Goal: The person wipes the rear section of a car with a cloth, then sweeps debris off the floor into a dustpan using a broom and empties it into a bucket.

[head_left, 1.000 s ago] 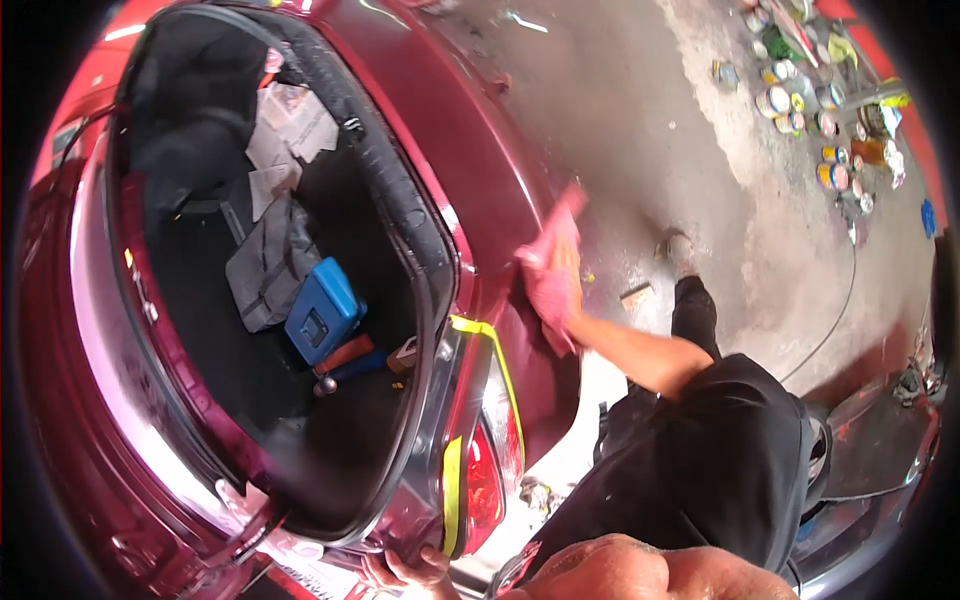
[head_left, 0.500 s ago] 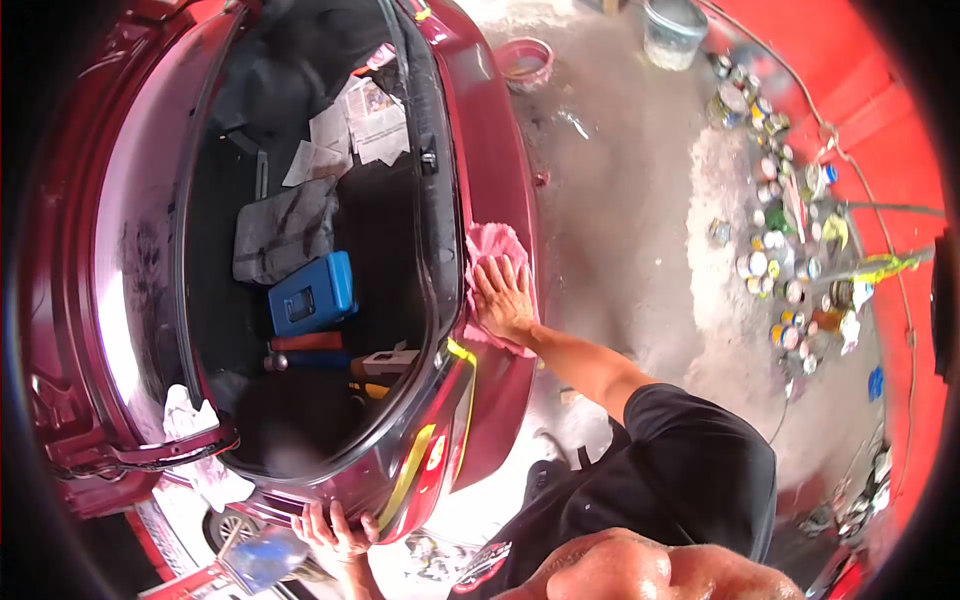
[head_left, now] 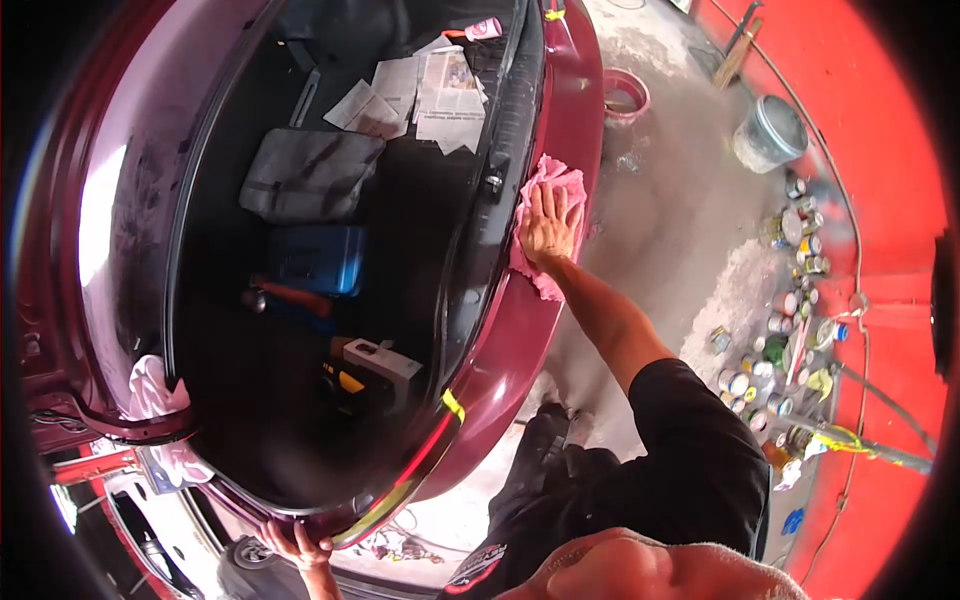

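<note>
My right hand (head_left: 550, 225) lies flat on a crumpled pink cloth (head_left: 552, 180), fingers stretched out, pressing it against the maroon rear bumper (head_left: 520, 320) of a car. My left hand (head_left: 297, 547) rests on the car's rear corner by the tail light (head_left: 425, 452), with its fingers apart and its thumb to the right. Yellow tape (head_left: 453, 405) sticks to the bodywork above that light. The open trunk (head_left: 400, 250) lies left of my right arm.
In the trunk are newspaper sheets (head_left: 450, 100), a grey bag (head_left: 310, 175), a blue case (head_left: 320, 258) and a hammer (head_left: 290, 297). A white cloth (head_left: 155, 390) hangs at left. A bucket (head_left: 770, 135), a pink basin (head_left: 625, 95) and several cans (head_left: 780, 230) stand on the floor.
My right hand and the pink cloth have moved along the bumper, away from the taped tail light. My left hand stays at the rear corner. The view has shifted.
</note>
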Demonstrator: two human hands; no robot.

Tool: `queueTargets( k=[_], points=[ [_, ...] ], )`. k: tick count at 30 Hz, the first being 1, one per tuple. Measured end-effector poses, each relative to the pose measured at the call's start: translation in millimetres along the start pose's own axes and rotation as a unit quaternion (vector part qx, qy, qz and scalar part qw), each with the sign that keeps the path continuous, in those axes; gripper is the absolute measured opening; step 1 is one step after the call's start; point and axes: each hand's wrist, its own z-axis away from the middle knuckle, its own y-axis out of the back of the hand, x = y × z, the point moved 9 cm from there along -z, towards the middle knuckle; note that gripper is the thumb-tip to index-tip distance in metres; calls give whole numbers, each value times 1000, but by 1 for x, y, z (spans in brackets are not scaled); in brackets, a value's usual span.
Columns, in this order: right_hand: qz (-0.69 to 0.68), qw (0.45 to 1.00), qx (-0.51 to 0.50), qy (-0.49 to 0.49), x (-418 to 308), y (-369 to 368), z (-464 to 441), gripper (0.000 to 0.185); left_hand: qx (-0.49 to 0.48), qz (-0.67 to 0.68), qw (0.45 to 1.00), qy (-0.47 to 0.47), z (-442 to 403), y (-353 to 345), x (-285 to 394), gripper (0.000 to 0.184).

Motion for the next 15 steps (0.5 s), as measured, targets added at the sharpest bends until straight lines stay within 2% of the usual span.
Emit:
queueTargets(
  k=[6,8,10,11,15],
  points=[
    [39,999,1,15,38,-11,-102,55,-10,-26,997,79,5,0,0,54],
    [27,1000,0,13,49,-15,-131,55,-47,-22,990,133,0,1,4,56],
    [10,1000,6,16,57,-17,-155,56,24,23,975,218,13,2,2,56],
    [31,999,10,13,64,-22,-169,56,20,20,977,213,10,14,4,56],
    [21,999,18,29,74,-7,-221,56,-206,3,937,282,5,14,9,65]
  ],
)
